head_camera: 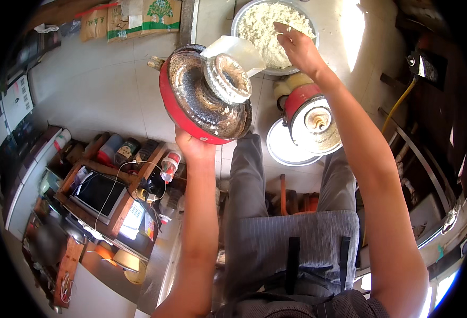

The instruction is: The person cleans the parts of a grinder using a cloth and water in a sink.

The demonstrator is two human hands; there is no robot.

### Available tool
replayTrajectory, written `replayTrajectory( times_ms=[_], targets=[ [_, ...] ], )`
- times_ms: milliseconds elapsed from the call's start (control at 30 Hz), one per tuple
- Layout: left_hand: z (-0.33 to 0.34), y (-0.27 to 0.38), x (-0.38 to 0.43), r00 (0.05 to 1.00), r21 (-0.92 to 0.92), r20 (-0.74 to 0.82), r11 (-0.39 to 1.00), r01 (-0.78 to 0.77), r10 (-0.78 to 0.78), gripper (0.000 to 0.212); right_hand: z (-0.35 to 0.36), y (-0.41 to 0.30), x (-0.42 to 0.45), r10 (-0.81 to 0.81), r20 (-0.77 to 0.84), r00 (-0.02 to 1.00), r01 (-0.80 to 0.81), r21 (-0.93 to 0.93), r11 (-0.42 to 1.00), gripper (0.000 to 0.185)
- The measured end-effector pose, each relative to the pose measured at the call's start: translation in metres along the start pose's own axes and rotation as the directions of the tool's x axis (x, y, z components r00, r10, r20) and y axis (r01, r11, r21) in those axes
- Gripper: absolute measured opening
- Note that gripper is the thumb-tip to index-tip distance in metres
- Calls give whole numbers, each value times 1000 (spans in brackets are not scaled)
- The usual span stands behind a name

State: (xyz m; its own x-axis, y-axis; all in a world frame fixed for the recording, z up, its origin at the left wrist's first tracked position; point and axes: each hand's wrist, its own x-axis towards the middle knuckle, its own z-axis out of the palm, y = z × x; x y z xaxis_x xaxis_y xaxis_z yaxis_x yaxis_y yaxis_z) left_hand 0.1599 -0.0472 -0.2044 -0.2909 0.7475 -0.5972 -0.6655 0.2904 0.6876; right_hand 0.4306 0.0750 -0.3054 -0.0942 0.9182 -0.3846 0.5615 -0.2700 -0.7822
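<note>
My left hand (195, 144) grips the lower rim of a red grinder lid (186, 126), tilted so its dark, crusted inside faces me. A round grinding stone (233, 77) with pale residue sits at its centre. Behind the stone a translucent plastic piece (253, 57) sticks out. My right hand (299, 49) is over a metal basin (315, 30) heaped with crumbly off-white pulp (257, 26); its thumb and forefinger are apart, and nothing shows in it. Below that hand, the red grinder body (302, 97) stands uncovered, a metal screw (320, 120) in its middle, partly hidden by my right forearm.
A white basin (283, 147) is under the grinder's near side, close to my knees. To the left, a wooden shelf (138, 190) holds bottles, a dark-screened device (100, 194) and loose cables. Cardboard (144, 20) lies at the far left. A yellow cable (398, 105) runs along the right.
</note>
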Motion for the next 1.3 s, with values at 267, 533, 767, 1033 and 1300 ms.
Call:
replayTrajectory(
  times_ms=[267,533,767,1033,1300],
  targets=[
    [16,4,2,983,142,175,987,-73,48,41,3,-55,-45,-70,204,977,3,313,950,35],
    [27,6,2,959,317,284,943,-98,4,41,-3,-56,-47,-43,226,973,-43,364,930,33],
    [46,7,2,980,341,189,940,-7,-61,40,-9,-55,-54,-232,61,971,207,273,940,30],
    [51,8,9,990,443,62,892,85,-126,45,-26,-63,-61,-504,-16,863,504,65,861,31],
    [55,-1,16,994,536,-15,838,99,-108,35,-37,-70,-80,-646,17,763,644,-91,759,40]
  ],
)
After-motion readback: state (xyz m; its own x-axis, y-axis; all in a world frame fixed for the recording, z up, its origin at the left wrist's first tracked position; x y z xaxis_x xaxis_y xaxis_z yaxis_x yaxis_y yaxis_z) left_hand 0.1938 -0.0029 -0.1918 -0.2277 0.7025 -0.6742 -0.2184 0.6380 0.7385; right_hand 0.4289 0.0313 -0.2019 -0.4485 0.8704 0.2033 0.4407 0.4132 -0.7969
